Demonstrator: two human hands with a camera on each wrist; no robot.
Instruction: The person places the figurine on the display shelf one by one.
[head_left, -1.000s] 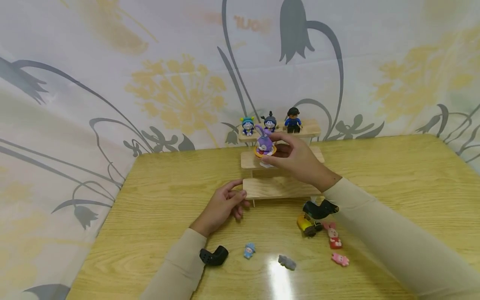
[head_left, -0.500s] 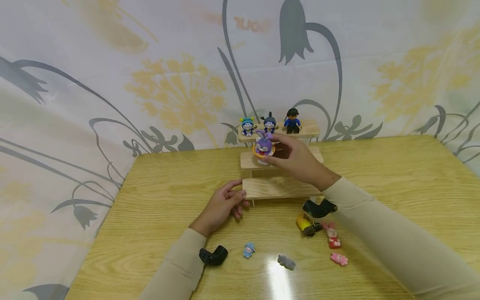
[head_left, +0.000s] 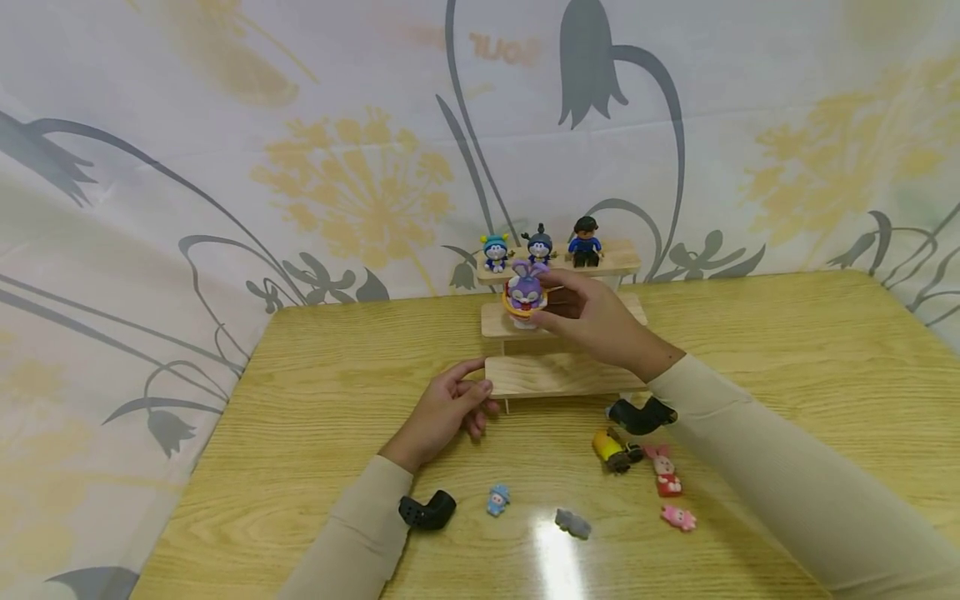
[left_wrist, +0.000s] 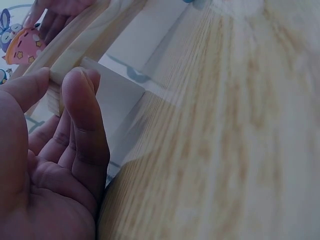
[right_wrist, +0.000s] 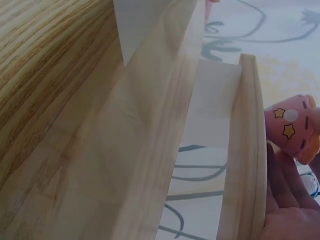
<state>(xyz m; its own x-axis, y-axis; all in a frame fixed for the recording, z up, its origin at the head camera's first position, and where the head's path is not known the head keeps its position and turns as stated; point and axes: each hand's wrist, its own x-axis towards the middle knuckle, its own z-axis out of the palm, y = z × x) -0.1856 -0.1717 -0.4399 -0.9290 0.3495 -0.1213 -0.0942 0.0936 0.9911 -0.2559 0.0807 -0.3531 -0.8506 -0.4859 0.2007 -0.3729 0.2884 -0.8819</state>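
A three-step wooden display stand stands at the back of the table. My left hand holds the left end of its lowest step; in the left wrist view thumb and finger pinch the board's corner. My right hand grips a purple rabbit figurine from the right, at the left end of the middle step. The figurine is upright and faces front. Its pink, star-patterned cup shows beside the step's edge in the right wrist view. Whether its base touches the board I cannot tell.
The top step carries a teal-hatted figurine, a grey-hatted figurine and a black-haired toy figure. In front lie a yellow-and-black toy, a red-dressed rabbit, a pink figurine, a grey figurine and a blue figurine.
My right hand has lowered the rabbit figurine slightly and shifted it left, and the figurine has turned more to the front. My left hand keeps its place on the stand.
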